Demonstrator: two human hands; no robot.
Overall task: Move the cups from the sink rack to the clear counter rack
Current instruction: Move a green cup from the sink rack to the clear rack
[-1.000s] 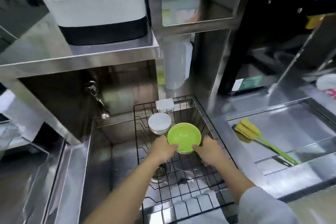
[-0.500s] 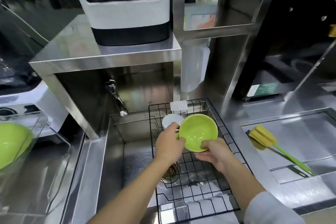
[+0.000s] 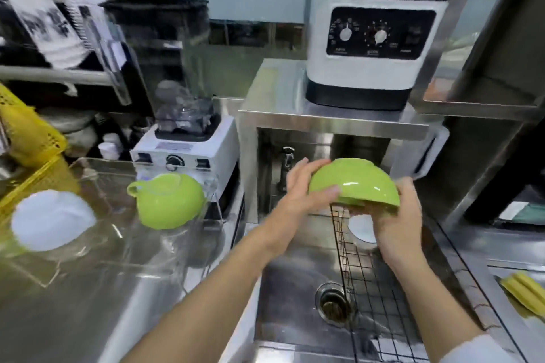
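Observation:
I hold a green cup upside down above the sink, with my left hand on its left side and my right hand under its right rim. Below it lies the black wire sink rack, where a white cup shows partly behind my right hand. To the left stands the clear counter rack, holding an upturned green cup with a handle and an upturned white cup.
A steel sink with a drain lies under the wire rack. A faucet sticks out behind my left hand. A white blender stands behind the clear rack, a second machine on the steel shelf, a yellow basket far left.
Both hands have lifted the green cup out of the sink rack and turned it upside down. My view has swung left, bringing the clear counter rack into sight.

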